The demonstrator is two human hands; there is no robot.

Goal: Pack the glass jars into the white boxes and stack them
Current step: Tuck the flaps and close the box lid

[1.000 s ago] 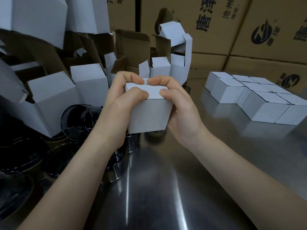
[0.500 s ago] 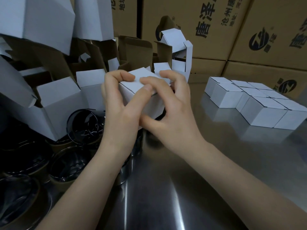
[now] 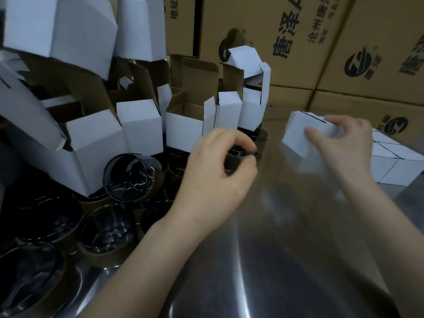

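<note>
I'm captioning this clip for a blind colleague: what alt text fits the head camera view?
A person's right hand holds a closed white box, tilted, beside a group of closed boxes on a steel table. The left hand, fingers curled, hovers by dark glass jars and open white boxes.

Dim light, glare on the steel table (image 3: 286,260), right hand (image 3: 344,143) motion-blurred.

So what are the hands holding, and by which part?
The right hand grips a closed white box by its right end, thumb on the near face. The left hand holds nothing, fingers loosely curled above the glass jars.
</note>
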